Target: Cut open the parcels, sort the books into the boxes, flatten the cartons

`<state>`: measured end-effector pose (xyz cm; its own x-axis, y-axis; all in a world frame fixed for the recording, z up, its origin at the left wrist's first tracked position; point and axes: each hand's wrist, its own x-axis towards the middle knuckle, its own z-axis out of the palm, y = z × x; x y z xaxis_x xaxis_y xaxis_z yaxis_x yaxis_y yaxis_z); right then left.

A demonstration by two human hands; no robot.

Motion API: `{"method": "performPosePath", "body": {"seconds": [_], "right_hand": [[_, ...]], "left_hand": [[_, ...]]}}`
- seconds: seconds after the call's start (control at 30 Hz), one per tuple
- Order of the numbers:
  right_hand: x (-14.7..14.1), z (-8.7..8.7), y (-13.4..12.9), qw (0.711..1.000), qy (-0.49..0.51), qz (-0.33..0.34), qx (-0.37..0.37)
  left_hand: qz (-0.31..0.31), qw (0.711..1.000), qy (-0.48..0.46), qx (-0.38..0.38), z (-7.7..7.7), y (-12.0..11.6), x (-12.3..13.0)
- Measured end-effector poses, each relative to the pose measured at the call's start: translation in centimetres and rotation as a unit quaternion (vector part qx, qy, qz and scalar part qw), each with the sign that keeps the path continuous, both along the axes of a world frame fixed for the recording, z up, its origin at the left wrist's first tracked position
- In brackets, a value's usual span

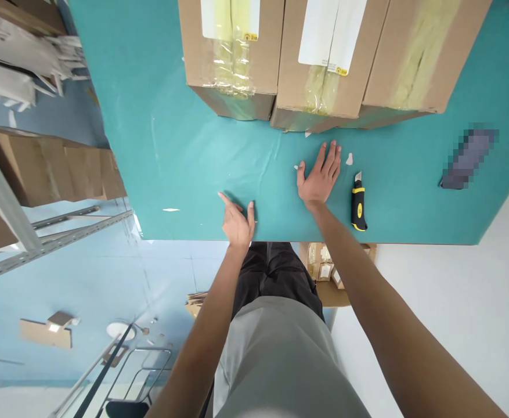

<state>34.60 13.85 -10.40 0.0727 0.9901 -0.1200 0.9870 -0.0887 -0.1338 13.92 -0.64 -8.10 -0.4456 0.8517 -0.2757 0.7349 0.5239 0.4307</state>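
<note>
Head view — yellow-black utility knife [358, 204] beside right hand [321, 177].

Labels on the cardboard boxes [319, 58] are too small to read.

Right hand [319, 177] flat, fingers spread; left hand [238, 223] loosely open, edge-on.
</note>
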Motion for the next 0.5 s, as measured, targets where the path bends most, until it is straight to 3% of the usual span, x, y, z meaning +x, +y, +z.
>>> {"method": "performPosePath", "body": {"seconds": [0.17,0.27,0.4,0.5], "right_hand": [[-0.1,0.0,-0.1,1.0,-0.024,0.003,-0.009],[-0.1,0.1,-0.2,1.0,0.005,-0.002,0.008],[-0.3,0.1,-0.3,0.999,0.035,-0.01,0.014],[-0.3,0.1,-0.4,0.999,0.046,-0.014,0.019]], "left_hand": [[0.044,0.997,-0.053,-0.024,0.7,0.7,0.0],[0.049,0.994,-0.083,0.043,3.4,3.7,-0.7],[-0.025,0.973,-0.012,0.228,10.2,12.3,-2.1],[-0.112,0.952,0.026,0.282,14.4,20.8,-2.4]]}}
